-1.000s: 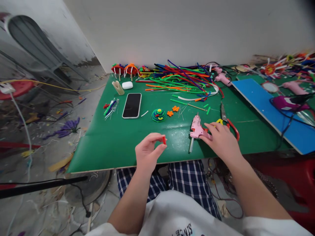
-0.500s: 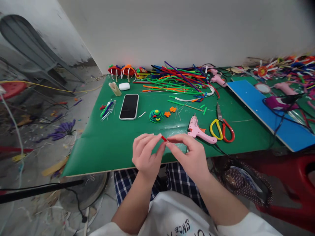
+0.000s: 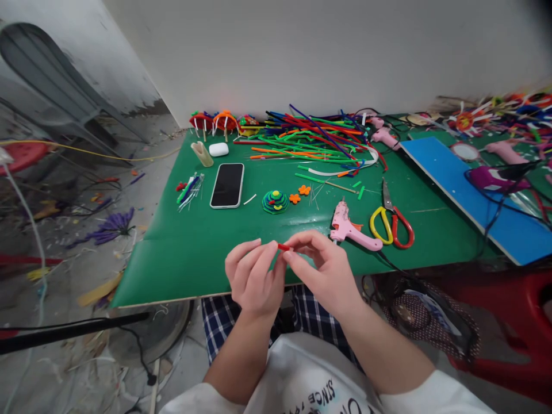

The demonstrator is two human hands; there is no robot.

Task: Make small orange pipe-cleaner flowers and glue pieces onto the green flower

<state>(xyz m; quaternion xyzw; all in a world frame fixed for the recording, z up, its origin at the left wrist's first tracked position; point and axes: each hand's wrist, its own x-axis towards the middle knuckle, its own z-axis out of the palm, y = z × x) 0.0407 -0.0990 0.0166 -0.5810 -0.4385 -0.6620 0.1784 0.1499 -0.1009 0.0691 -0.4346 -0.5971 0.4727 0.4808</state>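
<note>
A short red piece of pipe cleaner (image 3: 283, 247) is pinched between both hands above the front edge of the green table (image 3: 172, 259). My left hand (image 3: 254, 276) grips its left end with thumb and fingertips. At the other end, the fingertips of my right hand (image 3: 321, 270) are closed on it and partly cover it. Beyond the hands lies a round coiled green and blue piece (image 3: 275, 202) with a yellow centre. Two small orange flowers (image 3: 295, 199) are beside it. A pink glue gun (image 3: 349, 227) rests just past my right hand.
Scissors (image 3: 392, 221) with yellow and red handles lie right of the glue gun. A phone (image 3: 227, 185) and a white case (image 3: 218, 149) are at the left. Many coloured pipe cleaners (image 3: 310, 135) are heaped along the wall. A blue board (image 3: 470, 195) slants across the right side.
The red piece has turned from slanting to nearly level. Both hands have shifted slightly, with the fingers repositioned around it.
</note>
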